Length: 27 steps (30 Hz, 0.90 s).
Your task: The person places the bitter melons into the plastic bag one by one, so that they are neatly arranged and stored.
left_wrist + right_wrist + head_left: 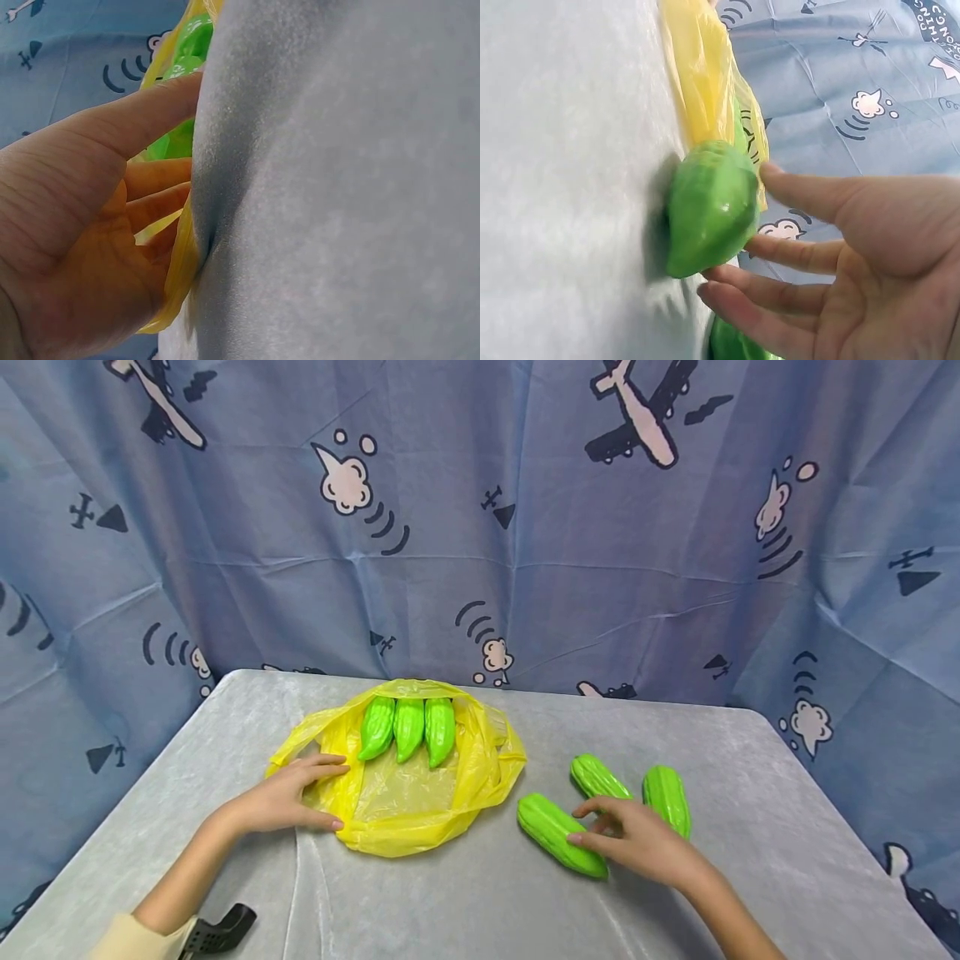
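A yellow plastic bag (480,768) lies spread with its mouth wide, and three bright green bitter melons (408,727) rest side by side in its far part. My left hand (288,793) is at the bag's left rim, thumb and fingers apart; in the left wrist view the hand (82,217) reaches over the yellow film. On the right, a bitter melon (558,835) lies slanted on the cloth. My right hand (648,843) hovers over its near end, fingers loosely bent. The right wrist view shows thumb and fingertips right beside that bitter melon (712,210), not closed round it.
Two more bitter melons lie behind the right hand, one slanted (596,775) and one farther right (666,797). A light grey cloth (420,902) covers the table. Behind it hangs a blue curtain (450,527) printed with planes. A black strap (217,931) shows at the left wrist.
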{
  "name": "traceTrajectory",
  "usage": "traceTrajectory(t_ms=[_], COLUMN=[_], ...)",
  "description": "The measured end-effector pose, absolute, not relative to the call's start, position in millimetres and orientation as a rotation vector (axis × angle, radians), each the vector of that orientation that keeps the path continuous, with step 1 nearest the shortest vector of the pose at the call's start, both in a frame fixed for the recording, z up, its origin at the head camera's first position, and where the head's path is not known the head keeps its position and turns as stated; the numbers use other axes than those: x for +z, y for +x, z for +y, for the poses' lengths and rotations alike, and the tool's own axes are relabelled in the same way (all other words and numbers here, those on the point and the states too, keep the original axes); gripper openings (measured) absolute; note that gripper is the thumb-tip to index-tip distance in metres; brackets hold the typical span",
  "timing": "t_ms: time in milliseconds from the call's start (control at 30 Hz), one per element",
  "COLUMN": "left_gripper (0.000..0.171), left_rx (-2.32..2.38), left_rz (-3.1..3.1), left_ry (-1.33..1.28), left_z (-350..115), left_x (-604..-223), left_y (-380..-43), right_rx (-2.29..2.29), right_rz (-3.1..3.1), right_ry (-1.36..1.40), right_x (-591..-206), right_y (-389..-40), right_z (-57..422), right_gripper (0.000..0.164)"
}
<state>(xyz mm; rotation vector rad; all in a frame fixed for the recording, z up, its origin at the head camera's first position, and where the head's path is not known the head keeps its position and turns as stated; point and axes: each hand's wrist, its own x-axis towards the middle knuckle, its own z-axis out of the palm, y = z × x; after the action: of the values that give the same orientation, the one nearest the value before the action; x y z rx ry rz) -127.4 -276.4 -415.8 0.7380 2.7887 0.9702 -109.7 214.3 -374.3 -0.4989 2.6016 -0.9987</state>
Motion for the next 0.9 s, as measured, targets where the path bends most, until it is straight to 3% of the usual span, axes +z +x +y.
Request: traceTrajectory(t_ms=[267,533,900], left_gripper=[0.080,0.080,0.080], left_rx=[0.958,0.967,0.963], left_rz=[2.790,2.782,2.789], left_ry=[0.740,0.732,0.732], left_z=[-277.1,-277.3,-276.8], left_x=[-417.8,-418.1,-417.7], left_y=[-129.0,-129.5,-128.9], right_rx=[-1.090,-1.052,-1.123], right_rz=[2.407,2.321,2.231], right_ry=[-0.613,-0.560,-0.490], right_x=[-371.7,-369.9,-373.7], right_y=[-125.1,-139.4,-147.2], right_z=[201.3,189.1,186.2], right_gripper=[0.051,0.058,0.056])
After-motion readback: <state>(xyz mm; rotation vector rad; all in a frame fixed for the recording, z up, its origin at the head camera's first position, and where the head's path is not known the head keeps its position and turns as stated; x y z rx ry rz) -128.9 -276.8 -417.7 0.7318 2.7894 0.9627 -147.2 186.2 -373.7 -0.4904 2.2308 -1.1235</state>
